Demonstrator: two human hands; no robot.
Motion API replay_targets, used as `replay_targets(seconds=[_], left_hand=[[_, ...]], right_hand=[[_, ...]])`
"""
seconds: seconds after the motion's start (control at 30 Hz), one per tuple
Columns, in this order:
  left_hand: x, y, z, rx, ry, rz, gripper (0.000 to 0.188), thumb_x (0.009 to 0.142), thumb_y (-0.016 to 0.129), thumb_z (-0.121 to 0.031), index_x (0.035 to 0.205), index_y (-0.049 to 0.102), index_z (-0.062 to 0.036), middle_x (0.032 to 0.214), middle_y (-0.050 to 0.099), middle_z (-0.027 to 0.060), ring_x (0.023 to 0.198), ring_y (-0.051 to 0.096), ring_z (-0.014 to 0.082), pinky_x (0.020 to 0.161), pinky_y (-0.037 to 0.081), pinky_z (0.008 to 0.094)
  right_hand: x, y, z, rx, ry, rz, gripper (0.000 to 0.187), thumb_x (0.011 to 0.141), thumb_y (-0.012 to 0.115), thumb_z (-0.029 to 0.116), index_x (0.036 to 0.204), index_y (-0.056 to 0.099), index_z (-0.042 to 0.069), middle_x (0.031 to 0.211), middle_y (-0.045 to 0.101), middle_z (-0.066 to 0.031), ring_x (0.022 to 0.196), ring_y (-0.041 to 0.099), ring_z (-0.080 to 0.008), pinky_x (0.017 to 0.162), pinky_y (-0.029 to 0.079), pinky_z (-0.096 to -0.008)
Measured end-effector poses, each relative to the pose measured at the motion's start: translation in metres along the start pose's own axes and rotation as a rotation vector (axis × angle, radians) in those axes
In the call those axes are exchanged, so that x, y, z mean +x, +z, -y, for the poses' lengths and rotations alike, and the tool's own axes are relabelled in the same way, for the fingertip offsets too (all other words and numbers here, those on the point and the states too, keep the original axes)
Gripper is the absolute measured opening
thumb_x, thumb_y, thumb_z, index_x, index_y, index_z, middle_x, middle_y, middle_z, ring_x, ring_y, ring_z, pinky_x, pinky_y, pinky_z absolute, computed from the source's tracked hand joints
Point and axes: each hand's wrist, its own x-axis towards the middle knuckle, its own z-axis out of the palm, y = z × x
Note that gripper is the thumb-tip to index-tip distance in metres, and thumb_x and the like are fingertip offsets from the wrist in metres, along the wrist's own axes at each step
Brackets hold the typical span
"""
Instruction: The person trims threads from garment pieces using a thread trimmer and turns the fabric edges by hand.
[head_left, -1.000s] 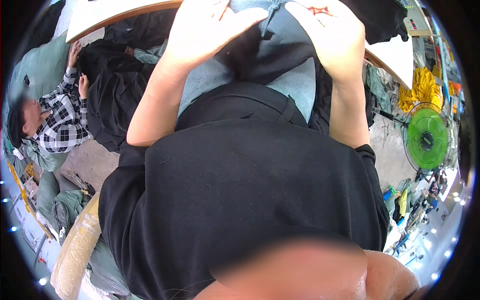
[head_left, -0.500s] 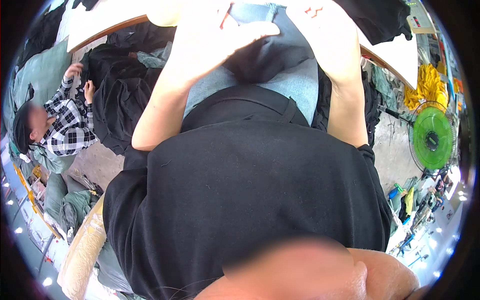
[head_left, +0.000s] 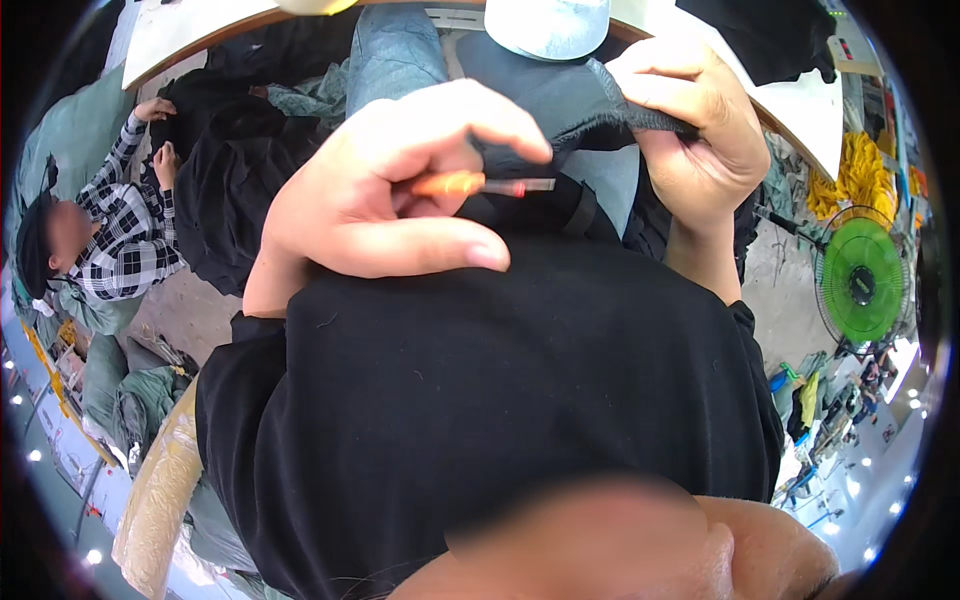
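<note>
My left hand is raised in front of my chest. Its thumb and forefinger are spread, while the other fingers curl round the orange handle of what looks like a seam ripper, whose thin metal tip points right. To the right, my right hand pinches the edge of a dark grey cloth between thumb and fingers. A stitched, frayed seam runs along that edge. The cloth hangs over my lap, partly hidden behind my left hand.
A white table with a brown edge lies ahead, its right part carrying black cloth. On the left, a person in a checked shirt handles dark garments. A green fan and yellow cloth are at right.
Both hands have come back from the table toward my chest. The dark grey cloth's seamed edge has been drawn up in my right hand, and the seam ripper now shows in my left.
</note>
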Motion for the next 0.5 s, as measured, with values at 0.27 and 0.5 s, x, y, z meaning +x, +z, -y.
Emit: replay_targets(seconds=[0.27,0.5], left_hand=[[0.003,0.012,0.002,0.509,0.002,-0.260,0.015,0.097,0.063,0.003,0.111,0.067,0.0047,0.105,0.068,0.0122,0.091,0.068,0.0200,0.082,0.052,0.0296],[-0.001,0.014,0.023,0.653,0.215,-0.354,0.017,0.097,0.065,0.001,0.113,0.070,0.0027,0.098,0.073,0.0127,0.087,0.071,0.0217,0.081,0.054,0.0295]], right_hand=[[-0.032,0.007,-0.011,0.350,0.212,0.011,0.023,0.080,0.065,-0.017,0.100,0.069,-0.007,0.103,0.074,-0.0222,0.098,0.074,-0.0318,0.091,0.059,-0.0390],[-0.050,0.018,-0.017,0.688,0.392,-0.036,0.028,0.084,0.059,-0.020,0.108,0.065,-0.007,0.106,0.072,-0.0250,0.098,0.073,-0.0334,0.091,0.060,-0.0432]])
